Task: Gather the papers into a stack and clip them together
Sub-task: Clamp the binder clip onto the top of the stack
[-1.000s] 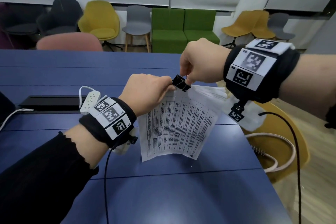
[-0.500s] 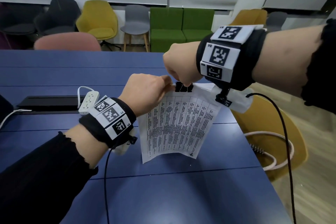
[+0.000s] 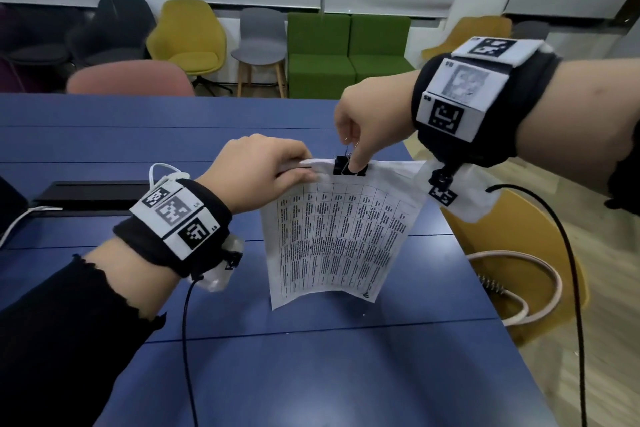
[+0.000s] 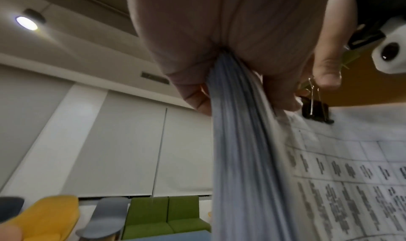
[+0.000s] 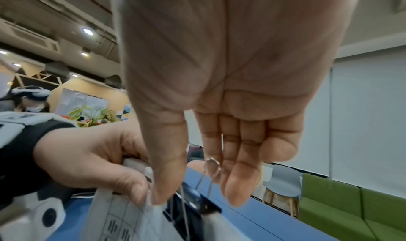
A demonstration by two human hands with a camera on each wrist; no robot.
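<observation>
A stack of printed papers hangs over the blue table, its lower edge close to the tabletop. My left hand grips the stack's top left corner, thumb in front and fingers behind; the left wrist view shows the sheets' edges fanning down from that grip. A black binder clip sits clamped on the middle of the top edge. My right hand comes down onto it from above. In the right wrist view its thumb touches the clip in front, and its fingers lie behind the upright wire handle.
A black cable tray and a white cord lie on the table behind my left wrist. A yellow chair with a coiled cable stands off the table's right edge. A pink chair, other chairs and a green sofa stand beyond.
The right hand carried the tilted clip onto the stack's top edge, where it now sits squarely. The right wrist then swung right and the fingers loosened. The left hand held still.
</observation>
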